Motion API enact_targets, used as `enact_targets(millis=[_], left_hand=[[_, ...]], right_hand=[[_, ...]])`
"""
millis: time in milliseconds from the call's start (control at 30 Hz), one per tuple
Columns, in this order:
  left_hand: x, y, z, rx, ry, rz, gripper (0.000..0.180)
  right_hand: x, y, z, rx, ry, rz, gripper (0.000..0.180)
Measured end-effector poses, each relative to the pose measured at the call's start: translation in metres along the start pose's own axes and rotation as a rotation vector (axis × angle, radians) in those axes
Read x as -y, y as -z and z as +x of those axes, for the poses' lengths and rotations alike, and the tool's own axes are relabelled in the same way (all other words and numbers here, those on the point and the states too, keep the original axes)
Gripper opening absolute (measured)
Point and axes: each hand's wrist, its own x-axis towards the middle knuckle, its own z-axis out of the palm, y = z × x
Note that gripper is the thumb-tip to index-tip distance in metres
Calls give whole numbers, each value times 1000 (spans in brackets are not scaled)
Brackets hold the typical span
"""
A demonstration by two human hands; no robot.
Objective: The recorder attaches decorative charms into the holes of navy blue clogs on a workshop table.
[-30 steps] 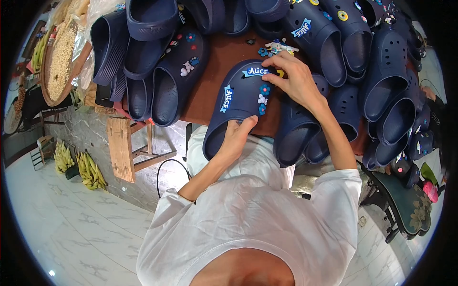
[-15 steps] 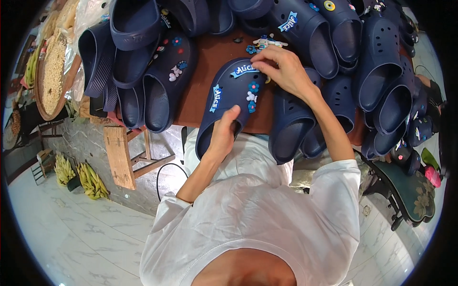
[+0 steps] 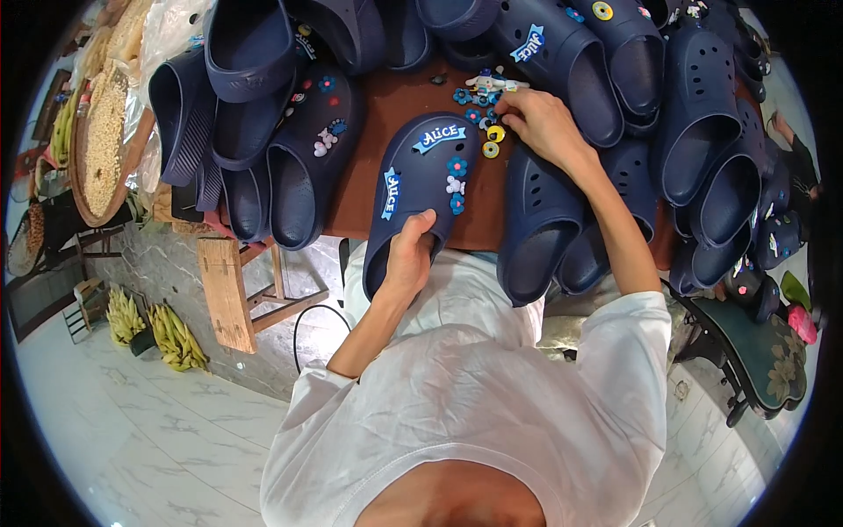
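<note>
My left hand [image 3: 410,255] is closed around the opening of a navy clog [image 3: 413,176], its thumb on the upper and the other fingers hidden inside. The clog's toe points away from me. On its upper are two blue-and-white lettered banner charms [image 3: 441,138], blue flower charms [image 3: 457,166] and a small white bear charm [image 3: 455,184]. Beyond the toe, to the right, my right hand [image 3: 543,127] bends its fingers down at a small heap of loose charms [image 3: 479,98]. Its fingertips are pressed together, and whatever they pinch is too small to make out. Yellow round charms [image 3: 493,133] lie beside it.
Navy clogs [image 3: 540,211] crowd the brown tabletop [image 3: 373,114] on the right and at the back. More clogs [image 3: 299,176] are stacked at the left, some with charms. A wooden stool [image 3: 226,294] stands at the left, and a dark green chair [image 3: 746,351] at the right.
My right hand has left the clog's toe and moved right to the loose charms. The clog stays in my left hand, slightly lower, with its upper now uncovered.
</note>
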Motion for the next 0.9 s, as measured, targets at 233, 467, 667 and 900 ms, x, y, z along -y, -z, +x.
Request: enact_targets(millis=[233, 467, 667, 900], left_hand=[[1, 8, 10, 106, 24, -64, 34], [7, 17, 19, 69, 44, -38, 49], [1, 9, 14, 111, 82, -92, 19], [11, 11, 9, 110, 84, -143, 15]], right_hand=[[13, -12, 6, 51, 88, -50, 16], [37, 7, -10, 44, -53, 324, 25], [62, -1, -30, -72, 133, 237, 27], [63, 3, -37, 16, 26, 402, 25]])
